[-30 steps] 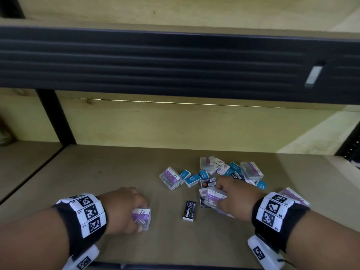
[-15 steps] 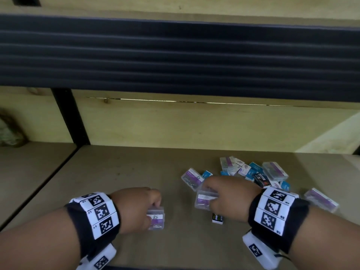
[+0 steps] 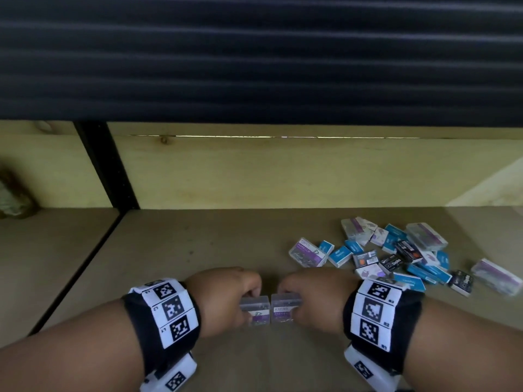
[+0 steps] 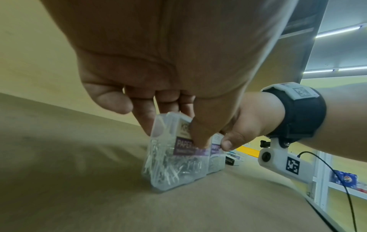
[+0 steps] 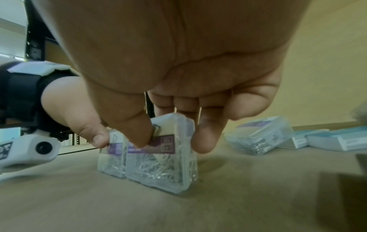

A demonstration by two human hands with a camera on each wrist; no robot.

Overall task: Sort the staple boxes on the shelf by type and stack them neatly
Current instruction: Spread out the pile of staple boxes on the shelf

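— What are the hands doing?

— My left hand (image 3: 223, 299) is pinching one clear box (image 3: 254, 309) upright on the shelf (image 3: 198, 250); my right hand (image 3: 317, 298) is pinching a second clear box (image 3: 284, 308), the two touching side by side.

— And the others?

— A loose pile of boxes (image 3: 396, 253) is lying to the right, apart from my hands.

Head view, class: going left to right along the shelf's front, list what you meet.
Left hand → its clear box → second clear box → right hand → loose pile of boxes.
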